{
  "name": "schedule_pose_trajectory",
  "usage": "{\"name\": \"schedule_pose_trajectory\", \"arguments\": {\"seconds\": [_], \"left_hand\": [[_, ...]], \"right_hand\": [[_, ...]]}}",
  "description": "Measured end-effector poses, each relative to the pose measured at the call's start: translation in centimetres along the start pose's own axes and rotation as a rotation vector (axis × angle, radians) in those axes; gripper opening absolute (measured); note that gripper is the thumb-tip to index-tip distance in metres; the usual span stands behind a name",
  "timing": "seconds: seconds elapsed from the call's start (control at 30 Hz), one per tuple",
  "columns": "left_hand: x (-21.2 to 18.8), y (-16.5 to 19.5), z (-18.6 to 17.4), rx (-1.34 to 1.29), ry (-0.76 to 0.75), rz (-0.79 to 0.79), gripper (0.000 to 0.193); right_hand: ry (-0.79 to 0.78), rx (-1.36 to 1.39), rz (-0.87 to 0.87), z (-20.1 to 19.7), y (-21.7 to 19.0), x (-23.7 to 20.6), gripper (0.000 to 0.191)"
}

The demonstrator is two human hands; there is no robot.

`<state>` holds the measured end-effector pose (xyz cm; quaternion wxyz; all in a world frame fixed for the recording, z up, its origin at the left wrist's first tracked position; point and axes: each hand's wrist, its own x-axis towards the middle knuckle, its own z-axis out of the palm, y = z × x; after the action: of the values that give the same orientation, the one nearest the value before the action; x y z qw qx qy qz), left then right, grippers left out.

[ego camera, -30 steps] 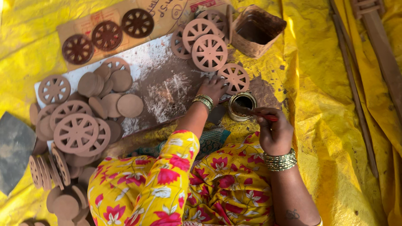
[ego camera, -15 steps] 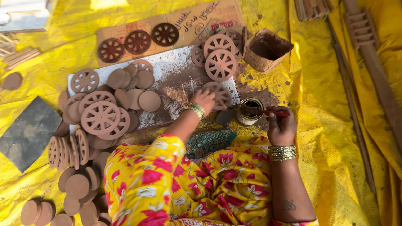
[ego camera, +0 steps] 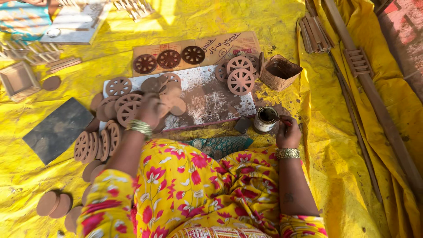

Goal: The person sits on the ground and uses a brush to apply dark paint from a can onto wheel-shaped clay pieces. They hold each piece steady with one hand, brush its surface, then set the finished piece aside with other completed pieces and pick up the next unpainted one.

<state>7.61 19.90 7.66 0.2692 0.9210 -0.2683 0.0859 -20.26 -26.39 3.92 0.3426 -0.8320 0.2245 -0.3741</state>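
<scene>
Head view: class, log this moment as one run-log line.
left hand: on wooden wheels | right hand: brush at paint tin | yellow sheet

Beyond your left grip (ego camera: 150, 110): flattened brown cardboard sheet (ego camera: 220, 46), rectangular, dark handwriting on it, three dark wheels on top. Just beside your right grip (ego camera: 288, 134): small round tin (ego camera: 265, 120), pale label band round its side, dark inside. Farther beyond it: open brown box (ego camera: 280, 72).
</scene>
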Motion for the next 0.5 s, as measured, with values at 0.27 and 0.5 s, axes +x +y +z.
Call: {"name": "schedule_pose_trajectory", "arguments": {"seconds": [0.27,0.5], "left_hand": [[-7.6,-5.2,-11.2,-0.906,0.278,-0.495,0.026],[-16.6,-5.8,-18.2,-1.028,0.371,-0.463,0.022]], "right_hand": [[0.070,0.061,-0.075,-0.2,-2.3,1.4,0.017],[0.069,-0.194,-0.002,0.0,-5.6,3.5,0.023]]}}
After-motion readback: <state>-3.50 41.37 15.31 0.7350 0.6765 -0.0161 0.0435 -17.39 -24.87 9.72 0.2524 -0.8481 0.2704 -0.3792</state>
